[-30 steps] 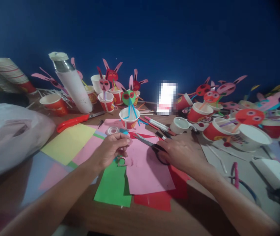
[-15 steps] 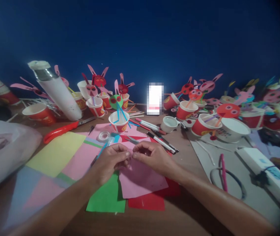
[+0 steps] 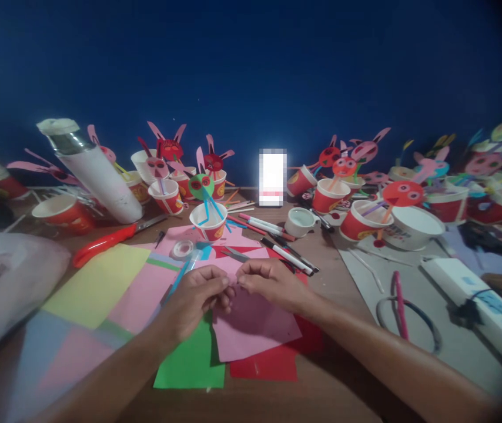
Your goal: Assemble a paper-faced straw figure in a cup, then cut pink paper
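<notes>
My left hand and my right hand meet fingertip to fingertip over a pink sheet of paper. Both are closed in a pinch on a small pink paper piece, mostly covered by the fingers. Beneath the pink sheet lie a green sheet and a red sheet. Just beyond my hands are scissors with blades showing, a tape roll and several markers. A paper cup behind them carries a green paper face on blue straws.
A red-handled knife and a white flask stand or lie to the left, near a plastic bag. Cups with paper faces line the back. At right are a white mug and a power strip.
My fingers have shifted slightly, and more of the small pink piece shows between them. The view has turned a little, so the left-hand things sit further left and lower.
</notes>
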Action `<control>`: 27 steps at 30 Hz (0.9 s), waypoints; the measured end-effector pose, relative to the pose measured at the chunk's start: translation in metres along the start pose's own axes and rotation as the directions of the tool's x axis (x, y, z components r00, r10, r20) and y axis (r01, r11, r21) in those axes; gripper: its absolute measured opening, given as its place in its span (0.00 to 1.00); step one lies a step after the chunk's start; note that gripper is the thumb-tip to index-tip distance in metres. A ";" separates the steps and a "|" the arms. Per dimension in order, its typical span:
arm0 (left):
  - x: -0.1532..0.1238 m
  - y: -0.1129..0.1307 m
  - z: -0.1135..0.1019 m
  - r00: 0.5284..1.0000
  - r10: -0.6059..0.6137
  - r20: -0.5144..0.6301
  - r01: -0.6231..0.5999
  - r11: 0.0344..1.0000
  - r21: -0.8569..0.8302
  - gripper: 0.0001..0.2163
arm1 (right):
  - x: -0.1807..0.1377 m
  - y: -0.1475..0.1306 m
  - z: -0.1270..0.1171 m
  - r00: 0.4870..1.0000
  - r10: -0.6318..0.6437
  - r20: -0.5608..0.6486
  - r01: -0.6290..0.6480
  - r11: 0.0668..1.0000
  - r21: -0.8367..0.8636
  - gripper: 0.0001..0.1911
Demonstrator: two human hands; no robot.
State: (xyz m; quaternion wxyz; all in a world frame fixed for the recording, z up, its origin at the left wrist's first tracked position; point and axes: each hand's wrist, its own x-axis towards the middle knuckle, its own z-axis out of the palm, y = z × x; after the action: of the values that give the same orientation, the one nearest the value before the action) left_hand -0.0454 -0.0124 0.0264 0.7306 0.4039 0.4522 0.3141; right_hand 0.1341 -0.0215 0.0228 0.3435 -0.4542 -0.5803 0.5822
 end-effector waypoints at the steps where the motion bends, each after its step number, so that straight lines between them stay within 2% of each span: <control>1: 0.000 0.000 0.000 1.000 0.003 -0.002 -0.003 1.000 0.005 0.09 | -0.001 -0.001 0.000 1.000 -0.003 0.009 0.002 1.000 0.012 0.08; 10: 0.000 -0.003 -0.005 0.999 0.028 0.018 -0.029 0.999 0.045 0.08 | 0.000 0.003 0.004 0.995 -0.081 -0.055 0.072 0.987 -0.143 0.07; 14: 0.003 0.002 -0.011 0.989 0.147 -0.026 -0.145 0.987 0.063 0.07 | 0.001 0.005 0.001 0.994 -0.087 -0.059 0.077 0.985 -0.154 0.08; 17: 0.006 0.004 -0.014 0.960 0.261 -0.102 -0.243 0.956 0.164 0.07 | 0.000 0.004 -0.002 0.997 -0.065 -0.048 0.055 0.982 -0.179 0.09; 20: 0.006 0.002 -0.014 0.938 0.321 -0.133 -0.270 0.913 0.306 0.08 | 0.001 0.005 -0.006 0.998 -0.060 -0.037 0.051 0.978 -0.201 0.09; 23: 0.003 0.002 -0.013 0.909 0.410 -0.079 -0.321 0.807 0.496 0.08 | 0.002 0.006 -0.008 0.997 -0.060 -0.040 0.051 0.977 -0.207 0.09; 27: -0.002 0.005 -0.011 0.839 0.514 0.178 -0.481 0.548 0.684 0.05 | 0.003 0.008 -0.007 0.995 -0.078 -0.055 0.064 0.972 -0.227 0.08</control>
State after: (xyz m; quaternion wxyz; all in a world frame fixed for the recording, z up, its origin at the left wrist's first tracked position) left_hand -0.0561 -0.0080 0.0288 0.3899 0.7554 0.4190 0.3189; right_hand 0.1406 -0.0167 0.0149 0.3287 -0.4874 -0.6471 0.4854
